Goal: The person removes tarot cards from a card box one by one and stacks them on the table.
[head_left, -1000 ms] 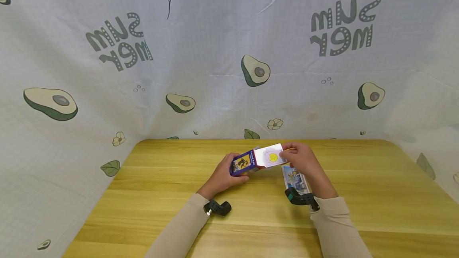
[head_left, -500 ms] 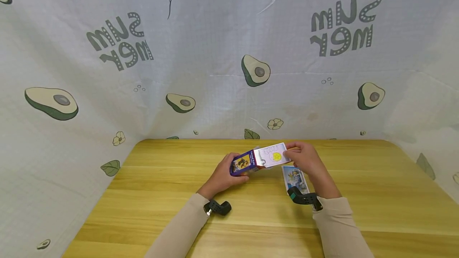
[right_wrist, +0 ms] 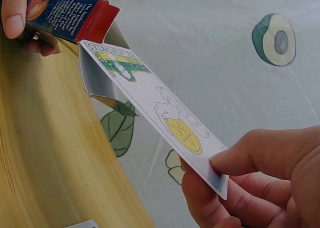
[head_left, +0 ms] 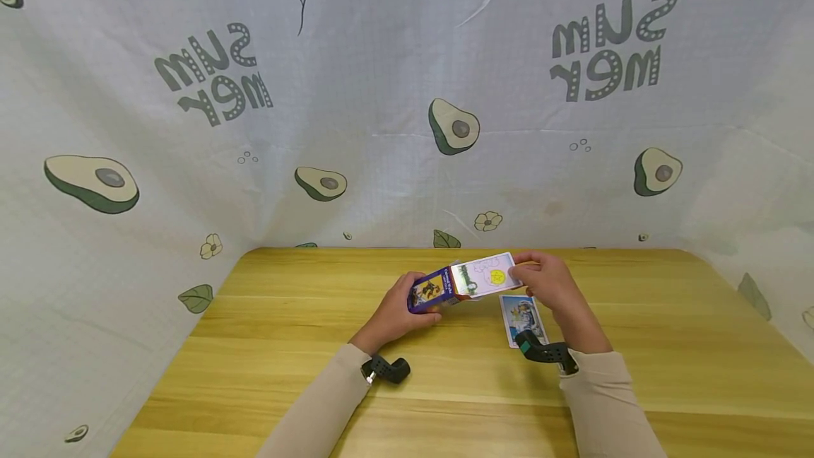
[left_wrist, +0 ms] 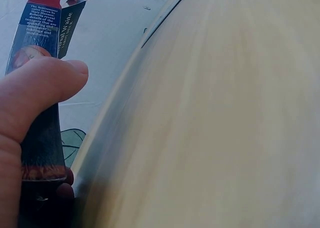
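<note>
Cloth (head_left: 381, 55): while it hangs beyond the table (head_left: 286, 288), its avocado prints face you.
Table: its wooden top stretches beneath both your hands.
Left hand (head_left: 393, 309): you grip the blue box (head_left: 429, 291) between thumb and fingers.
Right hand (head_left: 547, 281): you pinch the right end of the upper card (right_wrist: 165, 109), thumb on top.
Blue box: it tilts above the table, opening toward the right.
Upper card: its left end is at that opening.
Lower card (head_left: 521, 316): it lies on the table, nearer than the upper card.

Close wrist views, shared box (right_wrist: 70, 17)
</note>
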Demonstrator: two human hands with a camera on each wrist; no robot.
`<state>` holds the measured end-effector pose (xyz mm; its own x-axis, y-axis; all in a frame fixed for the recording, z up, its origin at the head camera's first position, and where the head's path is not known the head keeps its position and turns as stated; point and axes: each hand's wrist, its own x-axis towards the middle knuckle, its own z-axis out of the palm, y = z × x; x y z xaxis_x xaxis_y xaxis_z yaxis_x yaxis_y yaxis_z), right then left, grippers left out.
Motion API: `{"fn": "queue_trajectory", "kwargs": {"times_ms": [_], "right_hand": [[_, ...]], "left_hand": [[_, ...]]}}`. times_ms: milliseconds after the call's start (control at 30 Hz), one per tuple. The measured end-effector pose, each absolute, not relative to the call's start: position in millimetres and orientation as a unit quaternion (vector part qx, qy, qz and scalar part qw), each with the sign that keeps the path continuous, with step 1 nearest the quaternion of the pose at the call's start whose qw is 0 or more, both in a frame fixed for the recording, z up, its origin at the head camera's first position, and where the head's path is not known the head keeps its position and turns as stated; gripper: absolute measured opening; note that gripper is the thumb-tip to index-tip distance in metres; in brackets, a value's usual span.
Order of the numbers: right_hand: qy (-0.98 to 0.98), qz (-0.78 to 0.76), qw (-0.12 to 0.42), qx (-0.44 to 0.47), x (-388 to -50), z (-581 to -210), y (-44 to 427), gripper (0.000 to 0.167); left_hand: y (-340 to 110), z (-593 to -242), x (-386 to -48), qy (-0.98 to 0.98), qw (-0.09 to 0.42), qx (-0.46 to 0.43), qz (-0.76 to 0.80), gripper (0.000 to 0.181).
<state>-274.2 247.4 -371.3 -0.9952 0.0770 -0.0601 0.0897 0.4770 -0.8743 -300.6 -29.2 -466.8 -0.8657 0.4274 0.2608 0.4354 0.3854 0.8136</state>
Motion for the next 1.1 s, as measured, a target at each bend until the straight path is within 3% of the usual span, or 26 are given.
{"fn": "queue_trajectory", "kwargs": {"times_ms": [1100], "right_hand": [[0.844, -0.533, 0.007, 0.058, -273.7, -368.4, 276.0, 0.044]], "left_hand": [[-28.6, -463.6, -300.7, -0.837, 0.0, -0.252, -0.487, 0.071]]}}
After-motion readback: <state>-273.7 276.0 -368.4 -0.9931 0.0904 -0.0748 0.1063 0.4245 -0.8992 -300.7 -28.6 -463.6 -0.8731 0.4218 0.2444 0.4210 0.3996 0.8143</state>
